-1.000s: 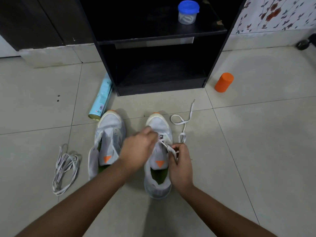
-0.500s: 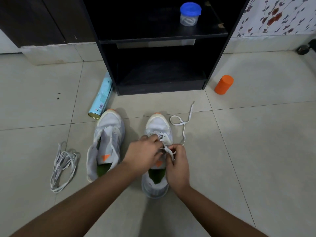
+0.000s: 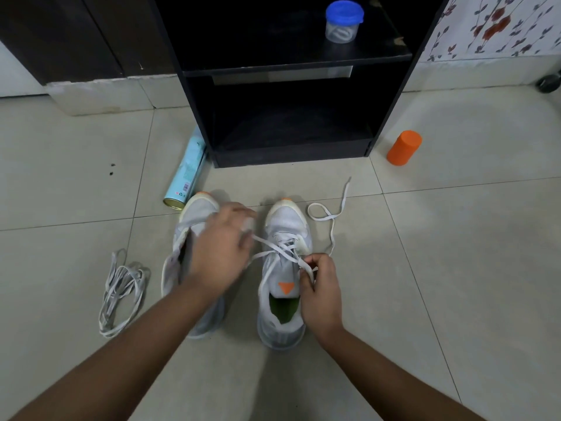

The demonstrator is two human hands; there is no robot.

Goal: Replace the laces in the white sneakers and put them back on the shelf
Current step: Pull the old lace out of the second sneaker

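Note:
Two white sneakers stand side by side on the tiled floor, toes toward the black shelf unit [image 3: 291, 65]. The right sneaker [image 3: 283, 278] has a white lace [image 3: 331, 218] partly threaded through its eyelets, and the loose end trails on the floor to its right. My left hand [image 3: 220, 253] holds one strand of that lace, drawn out to the left above the left sneaker [image 3: 194, 226]. My right hand [image 3: 318, 287] pinches the other strand at the right sneaker's eyelets. The left sneaker has no lace and is partly hidden by my left arm.
A loose bundle of white laces [image 3: 121, 290] lies on the floor at the left. A light blue can [image 3: 186, 174] lies beside the shelf unit's left foot. An orange cylinder [image 3: 404, 148] stands on the floor at the right. A blue-lidded jar [image 3: 343, 21] sits on the upper shelf.
My left hand has moved left and away from the right sneaker, pulling a lace strand out through the eyelets. My right hand stays at the eyelets.

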